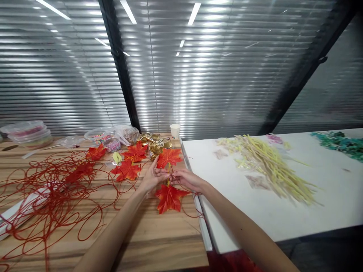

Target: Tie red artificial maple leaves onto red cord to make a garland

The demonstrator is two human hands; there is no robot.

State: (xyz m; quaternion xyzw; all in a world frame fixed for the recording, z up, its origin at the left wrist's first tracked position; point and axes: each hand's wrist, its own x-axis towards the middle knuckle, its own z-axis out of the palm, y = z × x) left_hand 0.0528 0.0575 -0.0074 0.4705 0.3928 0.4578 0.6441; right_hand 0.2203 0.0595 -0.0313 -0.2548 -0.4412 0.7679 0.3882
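Leaves [169,199] flank our left grip [152,177], pinched on the yellow stem [168,183]; what our right grip [188,179] holds, we can't tell; tugging could snag red cord [195,217] beside it.

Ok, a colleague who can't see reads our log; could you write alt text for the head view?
A person's left hand and right hand meet at the yellow stems between two red leaves, over a wood-grain table. Tangled red cord sprawls to the left; to the right, yellow strips lie on a white table.
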